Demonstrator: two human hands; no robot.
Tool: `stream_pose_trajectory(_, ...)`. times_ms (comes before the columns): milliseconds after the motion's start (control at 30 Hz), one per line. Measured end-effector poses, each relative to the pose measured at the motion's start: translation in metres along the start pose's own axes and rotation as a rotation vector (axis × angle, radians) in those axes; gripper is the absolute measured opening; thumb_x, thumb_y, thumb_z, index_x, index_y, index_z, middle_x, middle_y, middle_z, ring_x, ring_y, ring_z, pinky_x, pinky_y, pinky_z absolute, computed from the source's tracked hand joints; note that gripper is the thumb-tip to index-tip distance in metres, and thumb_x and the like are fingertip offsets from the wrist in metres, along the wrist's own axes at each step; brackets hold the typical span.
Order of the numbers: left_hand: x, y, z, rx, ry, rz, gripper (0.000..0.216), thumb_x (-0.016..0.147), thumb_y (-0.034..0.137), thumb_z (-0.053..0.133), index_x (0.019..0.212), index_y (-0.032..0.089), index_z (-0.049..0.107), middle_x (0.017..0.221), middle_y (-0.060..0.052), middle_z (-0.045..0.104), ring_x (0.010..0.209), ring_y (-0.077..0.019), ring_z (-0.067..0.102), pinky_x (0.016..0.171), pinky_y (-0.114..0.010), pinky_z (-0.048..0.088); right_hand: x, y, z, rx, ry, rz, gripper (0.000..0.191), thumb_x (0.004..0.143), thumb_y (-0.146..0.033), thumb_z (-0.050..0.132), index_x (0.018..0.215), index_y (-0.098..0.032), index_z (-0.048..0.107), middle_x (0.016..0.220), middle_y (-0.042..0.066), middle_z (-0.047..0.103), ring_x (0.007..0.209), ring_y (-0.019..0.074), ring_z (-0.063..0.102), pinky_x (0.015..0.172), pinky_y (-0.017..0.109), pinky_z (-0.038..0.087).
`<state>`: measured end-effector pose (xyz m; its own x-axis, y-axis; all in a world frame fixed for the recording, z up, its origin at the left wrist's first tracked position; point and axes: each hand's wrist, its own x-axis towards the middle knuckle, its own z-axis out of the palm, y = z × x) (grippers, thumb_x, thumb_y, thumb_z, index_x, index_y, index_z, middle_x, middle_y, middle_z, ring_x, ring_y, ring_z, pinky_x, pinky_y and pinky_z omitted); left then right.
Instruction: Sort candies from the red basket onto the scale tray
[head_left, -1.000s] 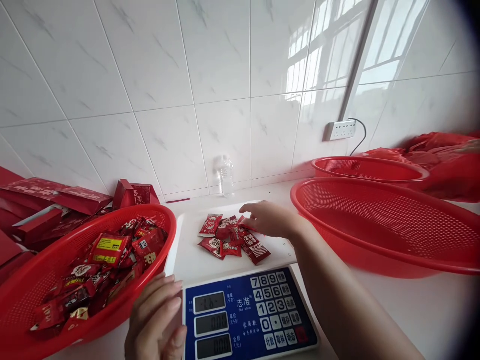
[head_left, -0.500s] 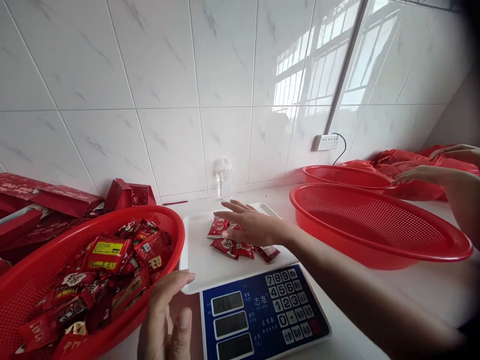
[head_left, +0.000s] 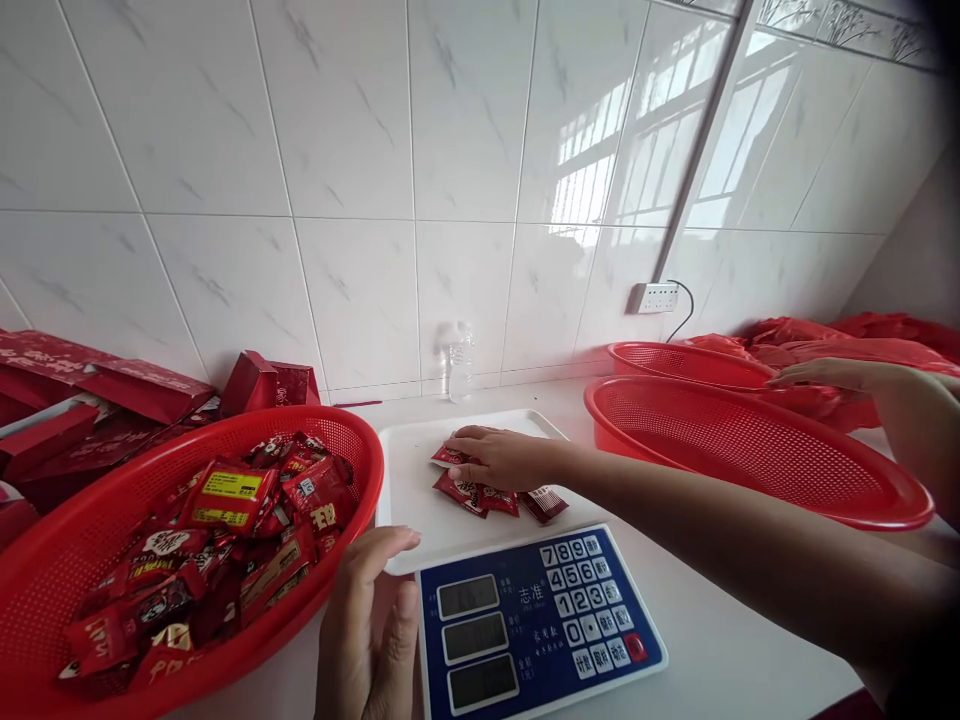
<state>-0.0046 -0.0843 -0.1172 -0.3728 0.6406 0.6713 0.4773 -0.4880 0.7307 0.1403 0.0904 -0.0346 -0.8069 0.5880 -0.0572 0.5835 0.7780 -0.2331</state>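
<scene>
My right hand (head_left: 517,460) reaches onto the white scale tray (head_left: 405,530), fingers bunched and curled over several small red snack packets (head_left: 461,492), thumb against them. Its fingers partly hide the packets at the back, and one packet (head_left: 544,503) lies apart, nearer the front edge. Beside the tray's left front corner, my left hand (head_left: 371,625) is held with thumb and index finger apart and nothing in it. The scale's blue keypad panel (head_left: 525,600) faces me, its displays too dim to read. Left of it, a red mesh basket (head_left: 360,440) holds many wrapped snacks (head_left: 229,495).
Two red baskets (head_left: 750,440) stand on the right. Beyond them, another person's hand (head_left: 832,372) hovers by red plastic bags (head_left: 862,340). Red boxes (head_left: 142,395) lie at far left. A clear bottle (head_left: 461,365) stands at the tiled wall, where a power strip (head_left: 654,297) is mounted.
My right hand has come down onto the packets and its fingers have drawn together. My left hand stays by the tray corner. One of the other person's hands has mostly left view.
</scene>
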Motion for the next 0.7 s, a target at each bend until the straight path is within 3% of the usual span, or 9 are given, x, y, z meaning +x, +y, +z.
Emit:
stream_pose_trajectory(233,0.0,-0.003,0.001,0.044,0.0,0.016,0.029,0.096,0.041,0.039,0.112,0.024,0.055,0.112,-0.008,0.061,0.11,-0.0242,0.054,0.093,-0.039,0.042,0.0,-0.019,-0.021,0.011,0.172,0.062,0.052,0.096,-0.049,0.035,0.142,-0.024,0.038,0.152,0.011,0.031,0.137,0.0257,0.031,0.11,0.044,0.029)
stream_pose_trajectory(333,0.0,-0.004,0.0,0.051,-0.024,0.037,0.028,0.095,0.04,0.04,0.111,0.024,0.056,0.11,-0.008,0.062,0.109,-0.0243,0.056,0.092,-0.04,0.043,0.008,-0.033,-0.026,0.01,0.272,-0.037,0.046,0.097,-0.042,0.037,0.139,-0.023,0.042,0.147,0.01,0.04,0.133,0.0219,0.038,0.109,0.039,0.031)
stream_pose_trajectory(467,0.004,-0.009,-0.004,0.041,-0.048,0.029,0.026,0.095,0.038,0.042,0.11,0.023,0.058,0.11,-0.008,0.062,0.108,-0.0238,0.057,0.091,-0.038,0.045,0.018,-0.043,-0.032,-0.02,0.248,-0.17,0.044,0.097,-0.034,0.039,0.137,-0.018,0.045,0.141,0.01,0.047,0.129,0.0201,0.043,0.109,0.035,0.033)
stream_pose_trajectory(700,0.006,-0.008,-0.008,0.013,-0.071,-0.027,0.027,0.096,0.039,0.041,0.11,0.023,0.057,0.112,-0.007,0.061,0.109,-0.023,0.056,0.091,-0.036,0.043,-0.011,-0.002,-0.036,0.02,0.151,0.096,0.047,0.095,-0.042,0.04,0.137,-0.023,0.045,0.143,0.009,0.046,0.126,0.0233,0.046,0.105,0.039,0.038)
